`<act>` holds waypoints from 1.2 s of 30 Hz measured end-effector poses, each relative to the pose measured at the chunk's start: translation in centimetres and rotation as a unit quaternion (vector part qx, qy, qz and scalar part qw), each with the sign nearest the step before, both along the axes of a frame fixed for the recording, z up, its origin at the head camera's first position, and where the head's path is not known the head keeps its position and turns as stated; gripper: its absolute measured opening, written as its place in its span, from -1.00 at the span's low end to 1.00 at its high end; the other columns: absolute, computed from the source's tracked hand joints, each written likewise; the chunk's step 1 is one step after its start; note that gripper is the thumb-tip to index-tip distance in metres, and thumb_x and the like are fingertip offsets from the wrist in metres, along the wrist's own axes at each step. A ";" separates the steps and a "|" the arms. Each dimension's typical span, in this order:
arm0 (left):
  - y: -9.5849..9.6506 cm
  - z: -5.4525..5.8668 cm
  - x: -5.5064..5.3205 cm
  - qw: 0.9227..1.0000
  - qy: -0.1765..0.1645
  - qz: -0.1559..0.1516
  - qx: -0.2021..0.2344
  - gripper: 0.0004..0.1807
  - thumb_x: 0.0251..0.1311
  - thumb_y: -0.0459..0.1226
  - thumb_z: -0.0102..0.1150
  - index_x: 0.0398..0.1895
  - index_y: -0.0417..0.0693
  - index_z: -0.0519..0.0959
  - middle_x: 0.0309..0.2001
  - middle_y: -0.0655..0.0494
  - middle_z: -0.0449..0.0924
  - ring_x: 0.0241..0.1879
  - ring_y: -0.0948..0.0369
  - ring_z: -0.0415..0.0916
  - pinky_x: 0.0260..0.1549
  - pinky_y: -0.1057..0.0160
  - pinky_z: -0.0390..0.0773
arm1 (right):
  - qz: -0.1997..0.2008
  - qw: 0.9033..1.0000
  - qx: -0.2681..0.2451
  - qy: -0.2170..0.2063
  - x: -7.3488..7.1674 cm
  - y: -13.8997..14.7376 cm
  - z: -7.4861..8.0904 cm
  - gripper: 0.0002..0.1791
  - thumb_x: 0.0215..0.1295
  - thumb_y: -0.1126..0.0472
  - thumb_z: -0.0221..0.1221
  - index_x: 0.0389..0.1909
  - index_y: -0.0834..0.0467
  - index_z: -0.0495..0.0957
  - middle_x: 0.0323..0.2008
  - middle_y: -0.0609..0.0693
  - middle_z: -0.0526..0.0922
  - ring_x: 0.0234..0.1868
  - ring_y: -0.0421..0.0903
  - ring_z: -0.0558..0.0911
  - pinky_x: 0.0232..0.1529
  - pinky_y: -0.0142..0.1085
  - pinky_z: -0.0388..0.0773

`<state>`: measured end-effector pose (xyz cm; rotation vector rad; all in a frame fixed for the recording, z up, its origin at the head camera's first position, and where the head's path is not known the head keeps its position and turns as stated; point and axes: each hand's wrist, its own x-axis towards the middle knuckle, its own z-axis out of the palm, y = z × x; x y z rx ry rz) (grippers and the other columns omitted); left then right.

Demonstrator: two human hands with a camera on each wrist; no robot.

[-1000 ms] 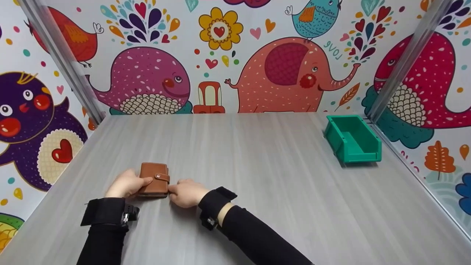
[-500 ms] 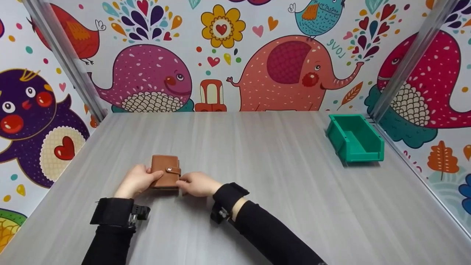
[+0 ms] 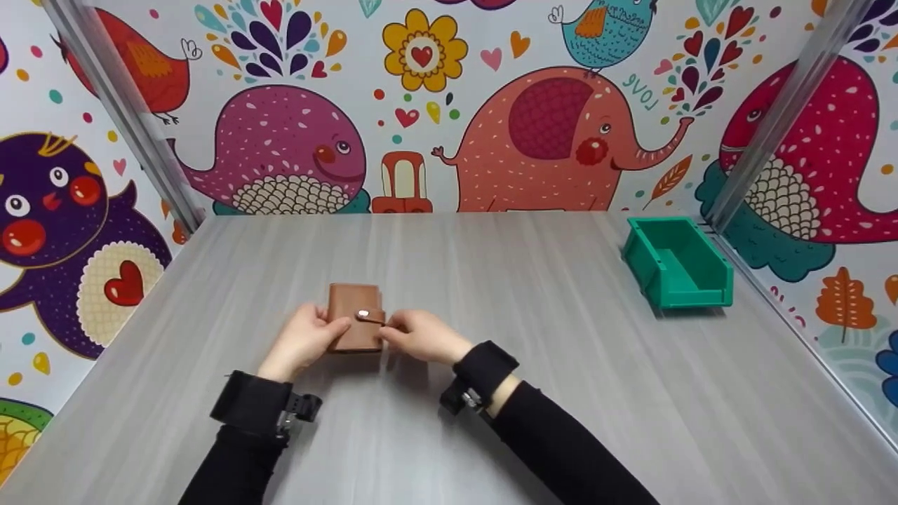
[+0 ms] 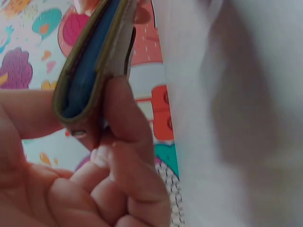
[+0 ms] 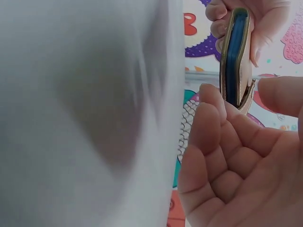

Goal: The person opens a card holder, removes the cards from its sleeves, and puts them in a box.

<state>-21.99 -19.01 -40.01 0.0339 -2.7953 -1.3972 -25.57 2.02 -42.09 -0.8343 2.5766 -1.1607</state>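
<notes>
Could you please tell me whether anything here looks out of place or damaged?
No damage stands out on the brown wallet or green bin. The one oddity is the wall lettering above the printed elephant's trunk: LOVE appears mirror-reversed.

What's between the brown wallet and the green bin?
Head view: the right hand, right at the edge of the brown wallet; past it, bare tabletop up to the green bin.

Mirrored "LOVE" lettering (image 3: pixel 640 92) on wall (image 3: pixel 491 24) beside printed elephant (image 3: pixel 540 179).
</notes>
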 end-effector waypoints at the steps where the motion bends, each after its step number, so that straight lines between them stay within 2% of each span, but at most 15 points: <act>1: 0.4 0.0 0.0 1.000 0.002 0.000 0.002 -0.69 0.28 -0.26 0.21 -0.25 -0.41 0.41 -0.36 -0.09 0.48 -0.39 0.11 0.45 -0.43 0.24 0.44 | -0.001 1.000 0.000 0.005 0.0 0.4 0.0 -0.72 0.45 0.08 0.11 -0.36 0.17 0.62 -0.49 -0.10 0.63 -0.51 -0.28 0.48 -0.43 -0.38 0.40; 5: 2.3 0.0 0.0 1.000 0.018 0.004 0.012 -0.67 0.28 -0.26 0.21 -0.21 -0.41 0.40 -0.30 -0.20 0.56 -0.34 0.04 0.52 -0.39 0.20 0.49 | -0.013 1.000 -0.006 0.018 0.1 2.0 0.1 -0.75 0.43 0.10 0.14 -0.35 0.18 0.61 -0.47 -0.08 0.63 -0.48 -0.22 0.55 -0.41 -0.34 0.47; 9: 4.1 -0.4 -0.4 0.999 0.036 0.009 0.036 -0.73 0.27 -0.30 0.21 -0.24 -0.36 0.38 -0.34 -0.18 0.57 -0.38 0.09 0.50 -0.43 0.25 0.45 | -0.027 0.999 -0.022 0.020 0.0 3.6 0.1 -0.77 0.43 0.12 0.15 -0.33 0.20 0.59 -0.44 -0.05 0.67 -0.45 -0.15 0.64 -0.41 -0.33 0.52; 13: 5.7 -0.9 -0.9 0.998 0.045 0.008 0.039 -0.74 0.25 -0.29 0.22 -0.26 -0.33 0.40 -0.35 -0.14 0.57 -0.38 0.11 0.49 -0.43 0.26 0.44 | -0.044 0.998 -0.035 0.022 0.0 5.2 -0.1 -0.78 0.41 0.13 0.17 -0.32 0.23 0.58 -0.44 -0.04 0.67 -0.47 -0.14 0.66 -0.43 -0.34 0.52; 19: 7.6 -1.3 -1.5 0.998 0.054 -0.004 0.031 -0.73 0.23 -0.26 0.26 -0.29 -0.31 0.42 -0.39 -0.06 0.54 -0.42 0.14 0.46 -0.45 0.25 0.43 | -0.074 0.995 -0.069 -0.015 0.1 7.1 -0.3 -0.81 0.38 0.19 0.20 -0.32 0.27 0.54 -0.47 -0.02 0.65 -0.41 0.07 0.71 -0.44 -0.33 0.56; 22: 8.5 -1.4 -1.7 0.998 0.064 -0.014 0.020 -0.72 0.22 -0.25 0.27 -0.30 -0.30 0.43 -0.41 -0.01 0.51 -0.44 0.15 0.44 -0.44 0.24 0.43 | -0.085 0.993 -0.083 -0.023 0.1 8.0 -0.5 -0.81 0.36 0.20 0.22 -0.33 0.26 0.53 -0.48 -0.04 0.63 -0.43 0.04 0.69 -0.44 -0.34 0.55; 27: 9.8 -1.3 -1.9 0.998 0.061 -0.032 0.004 -0.71 0.24 -0.22 0.27 -0.29 -0.29 0.45 -0.45 0.04 0.44 -0.48 0.18 0.38 -0.46 0.24 0.38 | -0.100 0.990 -0.092 -0.025 0.2 9.3 -0.6 -0.81 0.35 0.21 0.23 -0.35 0.26 0.51 -0.51 -0.05 0.61 -0.46 -0.02 0.66 -0.43 -0.34 0.54; 32: 11.0 -1.3 -1.9 0.997 0.055 -0.048 -0.015 -0.70 0.21 -0.19 0.28 -0.28 -0.27 0.48 -0.45 0.06 0.48 -0.47 0.18 0.41 -0.42 0.22 0.43 | -0.112 0.989 -0.090 -0.038 0.3 10.7 -0.6 -0.79 0.35 0.19 0.23 -0.37 0.26 0.51 -0.52 -0.06 0.58 -0.51 -0.17 0.59 -0.37 -0.18 0.60; 36: 11.9 -1.4 -2.0 0.996 0.055 -0.058 -0.045 -0.71 0.20 -0.14 0.28 -0.32 -0.22 0.51 -0.45 0.08 0.51 -0.46 0.16 0.44 -0.39 0.17 0.46 | -0.120 0.987 -0.092 -0.055 0.2 11.8 -0.5 -0.80 0.33 0.20 0.23 -0.38 0.26 0.51 -0.52 -0.06 0.56 -0.51 -0.21 0.56 -0.33 -0.11 0.61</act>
